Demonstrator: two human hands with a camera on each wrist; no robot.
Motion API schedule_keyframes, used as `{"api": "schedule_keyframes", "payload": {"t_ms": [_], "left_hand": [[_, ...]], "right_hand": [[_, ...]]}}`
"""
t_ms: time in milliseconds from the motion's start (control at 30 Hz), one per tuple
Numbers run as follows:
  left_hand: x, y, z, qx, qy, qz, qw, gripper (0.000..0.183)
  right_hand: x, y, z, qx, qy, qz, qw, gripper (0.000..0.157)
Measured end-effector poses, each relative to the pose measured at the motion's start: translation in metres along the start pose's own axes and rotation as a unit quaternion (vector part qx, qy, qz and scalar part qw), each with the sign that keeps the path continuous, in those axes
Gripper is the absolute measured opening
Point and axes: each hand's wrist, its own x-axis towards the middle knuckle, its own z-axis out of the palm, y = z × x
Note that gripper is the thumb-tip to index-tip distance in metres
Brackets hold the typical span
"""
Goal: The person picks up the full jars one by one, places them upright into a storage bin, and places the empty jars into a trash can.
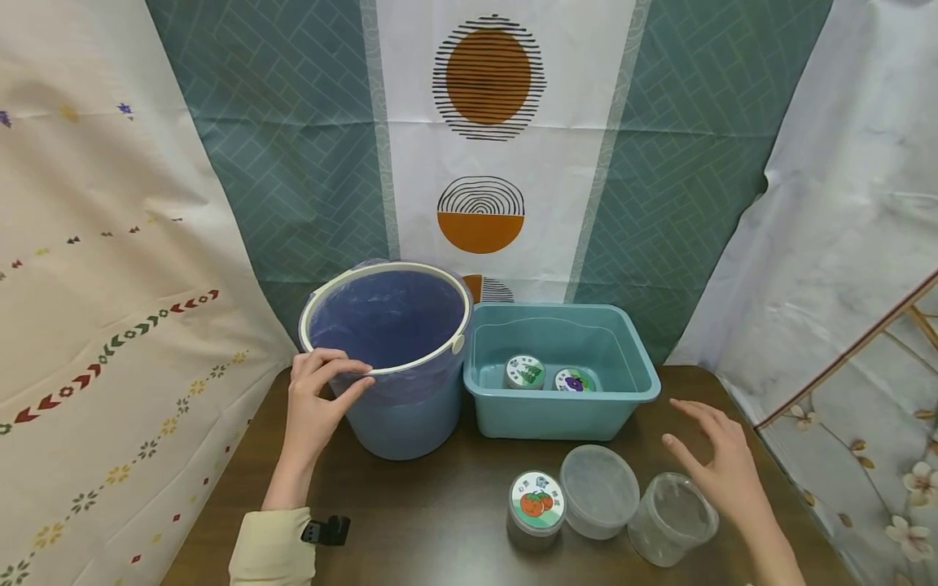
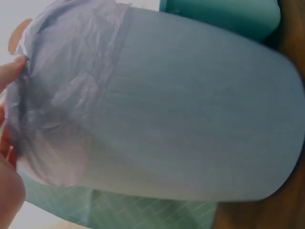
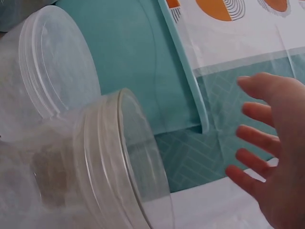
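My left hand [image 1: 322, 399] pinches the front left of the rim of a blue bin [image 1: 406, 423], thumb outside and fingers over the top. A thin, translucent plastic bag [image 2: 71, 86] lines the bin and folds down outside it. My right hand [image 1: 721, 464], its fingers spread and holding nothing, hovers beside a lidless clear plastic jar [image 1: 663, 533]. Left of that jar stands a clear jar with a frosted lid [image 1: 599, 484]. Another jar with an orange-fruit label [image 1: 536, 505] on its lid stands further left.
A teal plastic tub [image 1: 550, 415] stands right of the bin, near the back curtain. Inside it are a jar with a green label [image 1: 525, 372] and a jar with a purple-fruit label [image 1: 573, 381]. Patterned cloths hang on the left, back and right of the brown table [image 1: 410, 521].
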Motion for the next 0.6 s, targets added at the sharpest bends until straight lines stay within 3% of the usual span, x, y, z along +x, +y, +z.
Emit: {"api": "schedule_keyframes", "payload": {"t_ms": [133, 333, 600], "left_hand": [[0.004, 0.006, -0.004, 0.047, -0.015, 0.032, 0.9983, 0.026], [0.007, 0.019, -0.006, 0.119, -0.025, 0.077, 0.9896, 0.024], [0.005, 0.023, -0.003, 0.123, -0.029, 0.069, 0.9895, 0.022]], "right_hand": [[-0.007, -0.003, -0.005, -0.02, -0.064, -0.013, 0.998, 0.056], [-0.016, -0.001, -0.01, -0.051, -0.186, 0.012, 0.981, 0.056], [-0.033, 0.007, -0.008, -0.06, -0.241, 0.02, 0.969, 0.061]]}}
